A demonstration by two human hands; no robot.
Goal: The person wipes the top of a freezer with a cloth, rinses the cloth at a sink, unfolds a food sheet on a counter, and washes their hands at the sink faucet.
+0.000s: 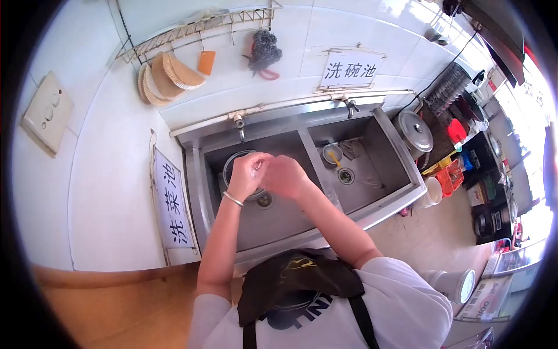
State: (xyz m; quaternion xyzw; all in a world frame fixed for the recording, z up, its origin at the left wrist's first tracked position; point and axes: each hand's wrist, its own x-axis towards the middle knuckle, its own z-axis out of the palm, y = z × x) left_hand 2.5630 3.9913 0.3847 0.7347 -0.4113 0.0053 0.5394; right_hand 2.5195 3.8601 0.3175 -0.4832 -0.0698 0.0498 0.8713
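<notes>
Over the left basin (279,224) of a steel double sink, my left hand (247,174) and my right hand (286,177) are raised close together, fingers bent toward each other. A bracelet circles my left wrist. My right hand is smeared by motion, and its fingers cannot be made out. Something small and pale may show at the left fingers, too small to name. Behind my left hand, a clear round bowl (228,170) is partly hidden in the left basin. The left tap (240,129) stands just beyond the hands.
In the right basin (372,168) sits a small bowl (332,153) with a yellow utensil, near the drain. The right tap (350,107) is above it. A lidded pot (414,132) stands right of the sink. A wire rack (197,28) holds a scrubber (264,52).
</notes>
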